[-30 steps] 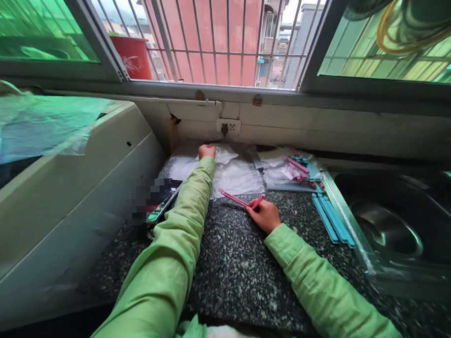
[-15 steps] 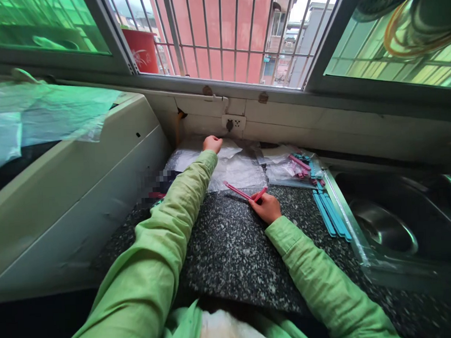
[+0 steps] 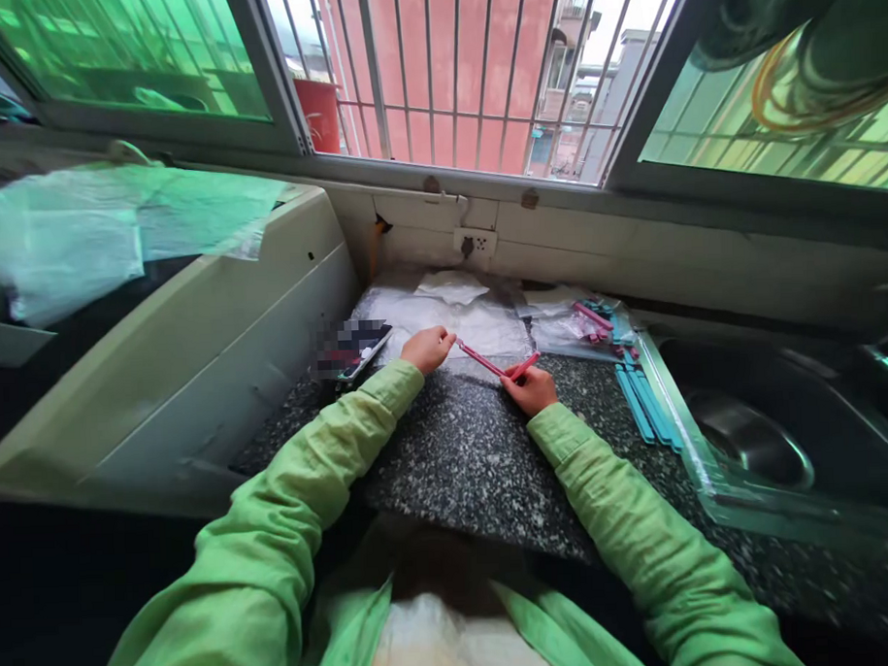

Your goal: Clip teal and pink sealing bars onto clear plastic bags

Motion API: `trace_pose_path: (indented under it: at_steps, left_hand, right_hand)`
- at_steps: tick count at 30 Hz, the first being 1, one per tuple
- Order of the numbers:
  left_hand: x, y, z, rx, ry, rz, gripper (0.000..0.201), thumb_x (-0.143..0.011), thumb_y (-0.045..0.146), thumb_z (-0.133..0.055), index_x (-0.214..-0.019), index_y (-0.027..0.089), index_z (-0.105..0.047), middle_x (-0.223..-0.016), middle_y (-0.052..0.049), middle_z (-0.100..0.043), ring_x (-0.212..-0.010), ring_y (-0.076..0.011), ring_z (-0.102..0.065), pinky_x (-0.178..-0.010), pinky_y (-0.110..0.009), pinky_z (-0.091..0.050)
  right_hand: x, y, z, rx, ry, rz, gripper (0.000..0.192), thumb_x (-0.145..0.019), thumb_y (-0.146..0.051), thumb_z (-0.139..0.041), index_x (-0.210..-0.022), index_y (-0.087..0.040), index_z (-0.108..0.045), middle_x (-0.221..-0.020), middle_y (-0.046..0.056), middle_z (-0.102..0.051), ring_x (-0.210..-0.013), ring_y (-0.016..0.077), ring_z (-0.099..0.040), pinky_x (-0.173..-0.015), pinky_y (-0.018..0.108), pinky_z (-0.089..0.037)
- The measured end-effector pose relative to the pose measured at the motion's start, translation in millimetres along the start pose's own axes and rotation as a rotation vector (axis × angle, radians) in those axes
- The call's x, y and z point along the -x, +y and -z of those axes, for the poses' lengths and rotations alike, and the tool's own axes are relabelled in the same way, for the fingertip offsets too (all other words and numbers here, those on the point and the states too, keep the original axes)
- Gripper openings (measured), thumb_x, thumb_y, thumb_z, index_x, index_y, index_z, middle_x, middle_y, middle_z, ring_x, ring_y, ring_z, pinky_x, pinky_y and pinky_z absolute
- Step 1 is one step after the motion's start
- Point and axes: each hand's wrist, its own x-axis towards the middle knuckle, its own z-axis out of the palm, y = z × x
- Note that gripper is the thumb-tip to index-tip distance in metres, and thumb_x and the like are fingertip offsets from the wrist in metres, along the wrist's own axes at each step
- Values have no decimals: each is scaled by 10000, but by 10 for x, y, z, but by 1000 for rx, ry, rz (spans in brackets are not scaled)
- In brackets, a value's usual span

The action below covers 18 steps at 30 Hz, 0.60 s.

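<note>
Just above the middle of the frame, the right hand (image 3: pixel 531 390) grips the hinged end of an opened pink clip (image 3: pixel 498 365), while the left hand (image 3: pixel 428 349) pinches the far tip of its longer arm, both over the speckled countertop (image 3: pixel 463 459). Behind them lie clear plastic bags (image 3: pixel 450 308); right of centre, blue clips (image 3: pixel 647 404) rest beside the steel sink (image 3: pixel 754 448), and a phone (image 3: pixel 357 346) lies left of the left hand.

Daylight comes through the barred window (image 3: pixel 435 71) at top centre; my speckled granite counter (image 3: pixel 463 459) fills the middle, steel sink (image 3: pixel 754 439) at right.
</note>
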Motion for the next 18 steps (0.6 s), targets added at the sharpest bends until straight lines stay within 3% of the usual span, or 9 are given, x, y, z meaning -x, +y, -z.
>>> trace_pose_path:
  at_steps: [7, 18]
  left_hand:
    - [206, -82, -60, 97, -12, -61, 311, -785, 341, -392, -510, 202, -429, -486, 8, -445, -534, -139, -413, -523, -252, -261]
    - [323, -153, -73, 361, -39, -9, 312, -731, 288, -423, -446, 196, -333, -417, 56, -291, -460, -97, -309, -492, -244, -234]
  right_hand:
    - [129, -32, -33, 5, -16, 110, 188, -697, -352, -564, -740, -199, -665, -680, 15, -672, -577, 130, -603, -584, 235, -472]
    - [259, -153, -25, -77, -37, 90, 157, -697, -323, -583, -729, -192, -662, -702, 28, -680, -582, 131, -606, -592, 247, -494]
